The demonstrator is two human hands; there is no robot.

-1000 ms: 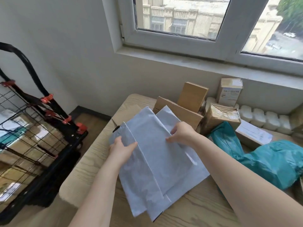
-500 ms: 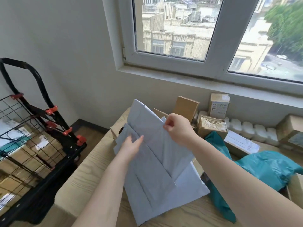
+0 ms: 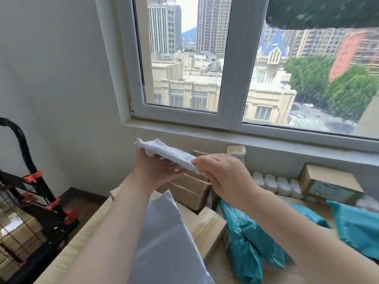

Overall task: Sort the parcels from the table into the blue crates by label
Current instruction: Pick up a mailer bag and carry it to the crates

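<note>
Lifted now, white mailer (image 3: 170, 153) between both hands, label side hidden

the grey mailer (image 3: 164, 238) looked smooth, faintly glossy plastic; the teal bags (image 3: 252, 242) shinier and crinkled; matt cardboard boxes (image 3: 188, 191) sat on a grainy wooden table (image 3: 82, 240).
</note>
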